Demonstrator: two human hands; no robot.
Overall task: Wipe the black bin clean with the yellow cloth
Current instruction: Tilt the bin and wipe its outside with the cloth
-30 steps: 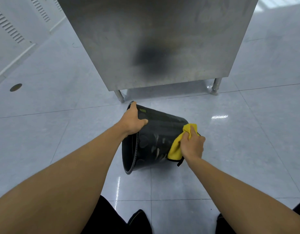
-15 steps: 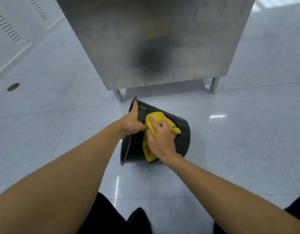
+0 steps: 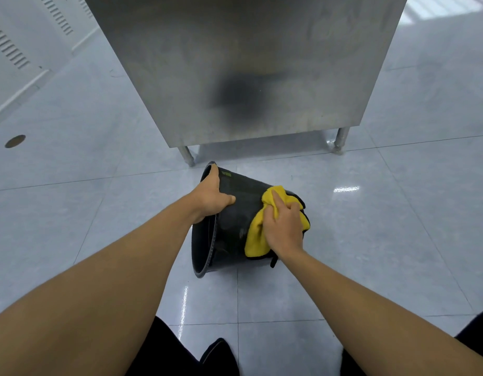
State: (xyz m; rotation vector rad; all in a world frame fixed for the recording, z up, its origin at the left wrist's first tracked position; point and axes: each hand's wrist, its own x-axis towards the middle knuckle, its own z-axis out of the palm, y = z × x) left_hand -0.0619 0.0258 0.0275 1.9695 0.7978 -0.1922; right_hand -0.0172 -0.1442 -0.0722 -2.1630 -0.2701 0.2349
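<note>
The black bin (image 3: 232, 223) lies tipped on its side on the tiled floor, its open mouth facing left and its base to the right. My left hand (image 3: 211, 198) grips the upper rim, fingers over the edge and thumb on the outer wall. My right hand (image 3: 285, 226) presses the bunched yellow cloth (image 3: 258, 234) against the outer wall near the bin's base end. The cloth has a dark edge and hangs down below my palm. The base of the bin is hidden behind the cloth and hand.
A stainless steel cabinet (image 3: 248, 63) on short legs (image 3: 187, 156) stands just beyond the bin. A round floor drain cover (image 3: 15, 141) sits far left. White vented wall panels (image 3: 9, 47) run along the upper left. My dark shoes (image 3: 218, 356) show at the bottom.
My right hand has slid the yellow cloth from beside the rim near my left hand back to the right, toward the bin's base. My left hand keeps its grip on the rim.
</note>
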